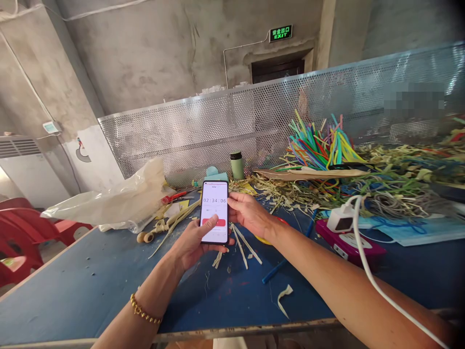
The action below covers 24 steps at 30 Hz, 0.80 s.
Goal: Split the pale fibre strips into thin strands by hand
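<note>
Both of my hands hold a smartphone [213, 194] upright above the blue table, its lit screen showing a timer and a red button. My left hand [192, 242] wraps round the phone's lower left, thumb lying over the red button and fingers behind and beneath. At the phone's right edge, my right hand [250, 213] grips with its fingertips; part of the fingers is hidden. Pale dried strips [241, 247] lie on the table just behind and below the phone. Left of it rests a bundle of pale stalks [178, 218].
A purple power strip [350, 245] with a white charger [340, 218] sits at right, its white cable crossing my right forearm. Colourful stems [319, 145] and dried leaves [395, 169] heap at the back. A green bottle [237, 167] stands by the perforated metal screen [181, 131]. Plastic bag [119, 194] at left.
</note>
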Each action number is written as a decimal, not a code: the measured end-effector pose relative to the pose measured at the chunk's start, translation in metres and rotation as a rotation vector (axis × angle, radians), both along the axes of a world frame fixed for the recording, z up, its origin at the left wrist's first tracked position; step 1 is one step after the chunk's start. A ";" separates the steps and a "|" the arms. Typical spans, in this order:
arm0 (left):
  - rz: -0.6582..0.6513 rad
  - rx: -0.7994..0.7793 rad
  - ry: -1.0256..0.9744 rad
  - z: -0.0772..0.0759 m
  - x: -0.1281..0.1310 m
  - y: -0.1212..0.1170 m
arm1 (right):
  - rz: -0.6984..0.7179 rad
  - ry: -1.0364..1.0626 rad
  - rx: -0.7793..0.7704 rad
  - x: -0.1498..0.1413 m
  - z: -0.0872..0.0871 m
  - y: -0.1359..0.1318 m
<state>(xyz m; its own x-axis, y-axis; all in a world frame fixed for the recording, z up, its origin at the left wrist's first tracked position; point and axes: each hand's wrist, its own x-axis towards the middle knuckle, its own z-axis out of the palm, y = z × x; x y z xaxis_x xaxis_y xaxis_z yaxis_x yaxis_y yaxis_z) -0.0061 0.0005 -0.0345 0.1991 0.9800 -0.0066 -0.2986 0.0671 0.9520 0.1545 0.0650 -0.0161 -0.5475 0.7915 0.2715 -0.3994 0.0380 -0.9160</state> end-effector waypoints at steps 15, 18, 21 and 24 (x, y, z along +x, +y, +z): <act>-0.145 -0.086 -0.147 0.000 -0.005 0.005 | 0.022 -0.018 0.029 0.001 -0.001 0.002; -0.146 -0.083 -0.147 0.000 -0.005 0.006 | 0.027 -0.020 0.028 0.001 -0.001 0.002; -0.150 -0.085 -0.157 -0.001 -0.005 0.006 | 0.027 -0.022 0.025 0.001 -0.001 0.002; -0.152 -0.090 -0.163 -0.001 -0.005 0.007 | 0.032 -0.023 0.029 0.001 -0.001 0.002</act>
